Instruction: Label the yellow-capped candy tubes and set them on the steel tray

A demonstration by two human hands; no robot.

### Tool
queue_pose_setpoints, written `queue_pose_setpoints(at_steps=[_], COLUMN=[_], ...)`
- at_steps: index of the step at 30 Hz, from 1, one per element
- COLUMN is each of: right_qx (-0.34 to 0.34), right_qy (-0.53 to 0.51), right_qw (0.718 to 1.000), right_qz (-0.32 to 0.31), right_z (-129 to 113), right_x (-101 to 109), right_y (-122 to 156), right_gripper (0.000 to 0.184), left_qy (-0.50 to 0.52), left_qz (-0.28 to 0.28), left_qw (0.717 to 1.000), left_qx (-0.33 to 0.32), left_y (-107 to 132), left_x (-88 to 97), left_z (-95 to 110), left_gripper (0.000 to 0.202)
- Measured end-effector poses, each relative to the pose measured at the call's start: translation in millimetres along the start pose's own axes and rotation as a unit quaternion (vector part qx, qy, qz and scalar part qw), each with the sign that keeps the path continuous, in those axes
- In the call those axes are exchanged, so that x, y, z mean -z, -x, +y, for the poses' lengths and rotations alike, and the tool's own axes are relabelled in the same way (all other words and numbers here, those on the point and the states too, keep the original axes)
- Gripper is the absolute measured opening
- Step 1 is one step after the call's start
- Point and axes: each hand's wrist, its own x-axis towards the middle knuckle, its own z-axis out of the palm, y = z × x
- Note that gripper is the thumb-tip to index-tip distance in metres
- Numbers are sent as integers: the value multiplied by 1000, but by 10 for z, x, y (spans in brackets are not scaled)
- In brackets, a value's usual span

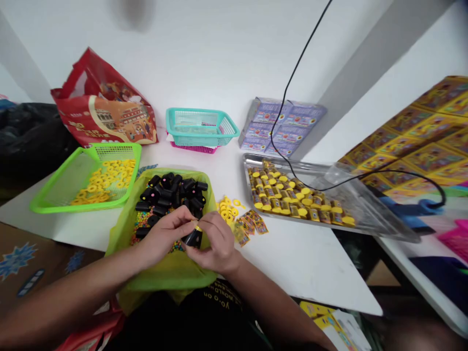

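Head view: left hand [163, 235] and right hand [215, 242] together clamp a tilted black tube [192, 239], yellow piece [198, 227] at its tip, above the green basket [164, 280].

We look out from the person's head, facing forward and steeply down across the white surface [292, 263], close above the left hand [164, 236] and right hand [215, 243], which sit low and central in our wide frame. The black shirt [193, 317] edges in at the bottom, and the white wall [219, 48] fills the top.
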Motion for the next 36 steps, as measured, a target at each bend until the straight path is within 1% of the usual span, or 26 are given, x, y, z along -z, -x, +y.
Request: queue_pose_setpoints(at_steps=[2,4,6,7,8,9,11,12,13,14,15,16,18,19,20,22,24,26,27,29,31,33,35,36], right_qx=[-1,-4,-32,-64,-111,-167,-283,-340,-390,-423,-432,-424,-387,-370,-359,-348,-345,-350,-348,-326,-288,-267,-272,-276], right_qy=[1,6,38,67,106,146,208,224,236,243,249,258,293,319,349,402,430,435,430,417,403,395,396,398], right_qw=[1000,999,998,995,988,975,936,912,886,864,852,846,838,826,809,767,733,710,704,702,709,714,723,739], right_qz=[-10,-32,-39,-33,-20,-7,-22,-47,-85,-122,-159,-192,-251,-280,-309,-359,-398,-430,-445,-476,-502,-513,-497,-469], right_z=[-3,54,229,372,548,752,1189,1396,1579,1731,1848,1931,2017,2032,2038,2041,2051,2070,2081,2102,2118,2112,2044,1969], right_x=[10,49,123,168,211,250,293,295,287,270,247,222,172,150,130,98,73,46,29,-11,-40,-28,50,111], right_y=[4,4,-4,-15,-31,-53,-105,-130,-151,-166,-176,-180,-179,-178,-179,-190,-211,-236,-248,-271,-300,-337,-379,-400], right_gripper=[39,39,36,34,31,28,32,35,37,40,42,44,45,45,44,46,50,52,51,46,40,39,38,37], left_qy=[1,-4,-19,-32,-49,-69,-111,-129,-146,-163,-182,-202,-247,-273,-303,-381,-470,-545,-571,-602,-618,-628,-632,-632], left_qz=[19,26,27,32,40,49,58,57,56,54,48,36,-5,-22,-30,-13,23,48,56,61,54,40,26,21], left_qw=[1000,999,999,999,998,996,992,990,987,985,982,979,969,961,951,922,877,831,814,792,781,773,771,772], left_qx=[4,20,33,29,18,7,6,16,25,29,25,13,-16,-30,-44,-71,-94,-98,-94,-83,-77,-76,-72,-70], left_y=[-8,-19,-21,-15,-5,9,44,61,75,84,89,89,77,67,56,39,38,58,76,120,169,219,275,305], left_x=[-17,-15,26,62,105,151,236,267,289,300,304,304,307,317,336,405,501,596,634,684,700,697,692,693], left_z=[-12,-19,-8,5,23,45,86,98,101,93,75,50,-8,-31,-45,-42,-4,40,53,50,9,-44,-83,-92], left_gripper=[25,26,37,44,47,46,35,32,30,30,29,28,27,27,27,26,24,24,24,26,26,25,24,24])
